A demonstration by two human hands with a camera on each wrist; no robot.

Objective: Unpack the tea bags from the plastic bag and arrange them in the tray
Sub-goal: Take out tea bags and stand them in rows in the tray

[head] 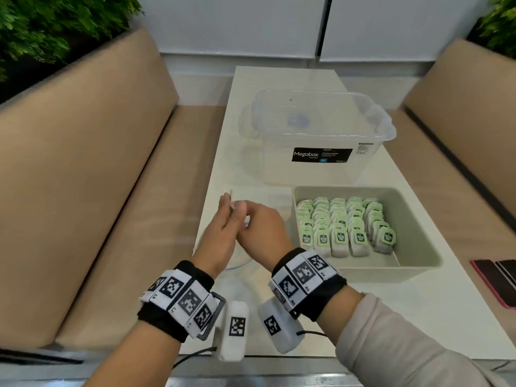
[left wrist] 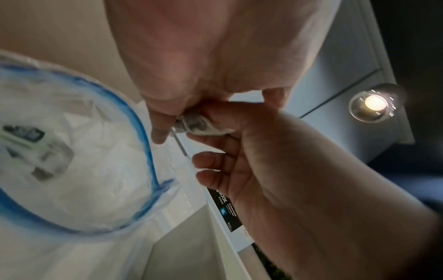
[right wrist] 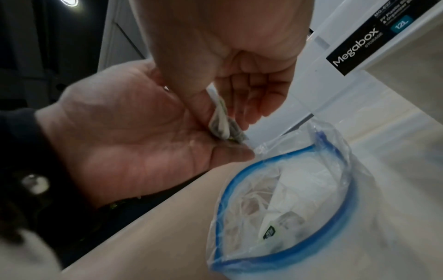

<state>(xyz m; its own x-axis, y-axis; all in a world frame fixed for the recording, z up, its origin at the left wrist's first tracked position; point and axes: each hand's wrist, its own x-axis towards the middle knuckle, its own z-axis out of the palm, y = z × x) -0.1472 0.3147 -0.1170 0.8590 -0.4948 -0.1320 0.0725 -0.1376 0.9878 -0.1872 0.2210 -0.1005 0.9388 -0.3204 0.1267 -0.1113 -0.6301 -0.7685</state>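
Note:
My left hand (head: 230,208) and right hand (head: 247,217) meet above the table's left edge, both holding one tea bag (right wrist: 221,123). The right thumb and fingers pinch it; the left fingers curl under it. In the head view only a thin grey edge of the tea bag (head: 231,196) shows. Below the hands lies the clear plastic bag (right wrist: 299,189) with its blue zip rim open, also seen as the bag (head: 237,266). Inside it lie more tea bags (right wrist: 275,227). The grey tray (head: 413,265) to the right holds several rows of green-tagged tea bags (head: 343,224).
A clear Megabox storage box (head: 315,135) stands behind the tray on the white table (head: 391,317). Two phones (head: 499,280) lie at the table's right edge. Tan bench seats (head: 83,191) flank the table on both sides.

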